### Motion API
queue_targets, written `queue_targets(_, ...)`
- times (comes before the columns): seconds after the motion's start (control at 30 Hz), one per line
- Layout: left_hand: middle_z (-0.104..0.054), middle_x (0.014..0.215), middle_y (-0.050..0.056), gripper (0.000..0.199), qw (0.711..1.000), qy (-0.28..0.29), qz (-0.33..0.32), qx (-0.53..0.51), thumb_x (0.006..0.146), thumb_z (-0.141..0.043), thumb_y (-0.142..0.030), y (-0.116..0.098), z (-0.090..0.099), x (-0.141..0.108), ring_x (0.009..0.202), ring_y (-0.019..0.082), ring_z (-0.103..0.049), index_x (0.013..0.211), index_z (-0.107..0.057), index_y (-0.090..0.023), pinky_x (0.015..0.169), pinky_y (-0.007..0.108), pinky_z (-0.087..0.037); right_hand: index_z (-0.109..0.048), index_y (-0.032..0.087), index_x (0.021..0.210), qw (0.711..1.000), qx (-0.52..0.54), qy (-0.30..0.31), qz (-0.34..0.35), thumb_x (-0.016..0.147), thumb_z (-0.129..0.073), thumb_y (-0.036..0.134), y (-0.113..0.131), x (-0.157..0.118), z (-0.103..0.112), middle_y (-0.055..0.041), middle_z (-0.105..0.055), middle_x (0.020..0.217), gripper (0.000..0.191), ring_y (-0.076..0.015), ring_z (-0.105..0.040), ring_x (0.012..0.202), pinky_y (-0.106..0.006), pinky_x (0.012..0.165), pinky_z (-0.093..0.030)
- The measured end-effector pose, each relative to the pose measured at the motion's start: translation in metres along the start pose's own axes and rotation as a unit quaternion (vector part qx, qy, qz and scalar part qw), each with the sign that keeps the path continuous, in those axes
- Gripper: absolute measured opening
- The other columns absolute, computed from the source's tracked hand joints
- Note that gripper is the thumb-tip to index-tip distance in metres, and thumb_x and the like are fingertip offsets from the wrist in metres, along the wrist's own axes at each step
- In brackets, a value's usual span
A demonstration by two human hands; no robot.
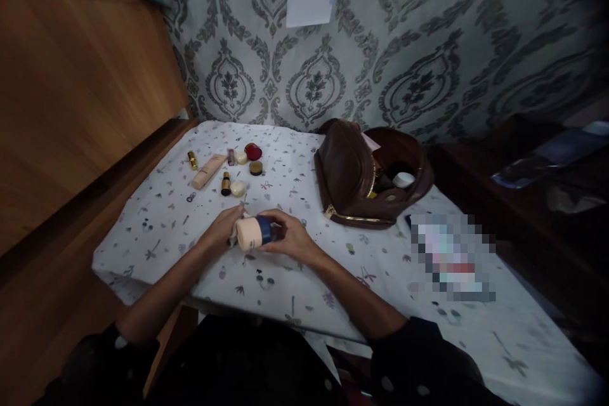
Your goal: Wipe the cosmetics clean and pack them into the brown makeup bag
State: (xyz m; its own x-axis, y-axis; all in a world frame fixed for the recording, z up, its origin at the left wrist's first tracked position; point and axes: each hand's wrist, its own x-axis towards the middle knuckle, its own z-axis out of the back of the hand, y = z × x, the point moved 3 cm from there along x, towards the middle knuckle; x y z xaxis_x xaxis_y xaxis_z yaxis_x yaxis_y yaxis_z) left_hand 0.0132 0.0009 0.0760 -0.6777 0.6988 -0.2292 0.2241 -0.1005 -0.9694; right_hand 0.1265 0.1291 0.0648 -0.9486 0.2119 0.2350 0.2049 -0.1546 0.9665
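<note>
A beige jar with a dark blue lid (pixel 250 233) is held above the patterned cloth. My right hand (pixel 292 238) grips it at the lid end, thumb and fingers round it. At the jar's left end, my left hand (pixel 222 228) is closed on a thin pale piece, perhaps a cloth or wipe (pixel 233 235), that touches the jar. Beyond my hands lie a beige tube (pixel 208 172), a small black and gold bottle (pixel 225 184), a round cream pot (pixel 237 188), a dark round pot (pixel 255 168), a red case (pixel 254 151) and a gold tube (pixel 192 160).
A brown bag (pixel 345 171) stands open at the back right of the table (pixel 304 279). A blurred-out flat object (pixel 451 257) lies to its front right. A wooden cabinet (pixel 85 63) borders the left, and a patterned wall (pixel 314 76) the back.
</note>
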Motion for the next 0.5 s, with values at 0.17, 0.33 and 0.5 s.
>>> queue_targets(0.17,-0.061,0.059,0.003,0.052,0.982,-0.006,0.117,-0.150,0.089,-0.046,-0.062,0.004,-0.022,-0.010,0.046,0.015,-0.057,0.092,-0.061,-0.013,0.041,0.025,-0.045,-0.057,0.022,0.107,0.995,-0.001,-0.100,0.016,0.054,-0.087,0.045,0.002,0.003,0.007,-0.0054,-0.063,0.105,0.065,-0.0213,-0.060,0.097,-0.032,0.077,-0.053)
queue_targets(0.33,-0.065,0.066,0.004,0.054,0.971,0.074,0.140,-0.181,0.094,-0.033,-0.060,-0.001,-0.033,-0.020,0.051,0.017,-0.064,0.100,-0.061,-0.014,0.035,0.022,-0.045,-0.056,0.020,0.108,0.975,-0.140,-0.166,0.053,0.063,-0.082,0.048,0.008,0.001,0.012,-0.0070,-0.063,0.103,0.059,-0.0224,-0.060,0.090,-0.036,0.078,-0.051)
queue_targets(0.5,-0.067,0.068,0.004,0.041,0.973,0.068,0.155,-0.156,0.094,-0.044,-0.052,-0.001,-0.029,-0.021,0.053,0.016,-0.067,0.105,-0.059,-0.015,0.030,0.017,-0.038,-0.058,0.023,0.111,0.952,-0.234,-0.150,0.131,0.075,-0.075,0.043,0.020,-0.004,0.011,-0.0106,-0.061,0.109,0.045,-0.0275,-0.057,0.103,-0.042,0.089,-0.049)
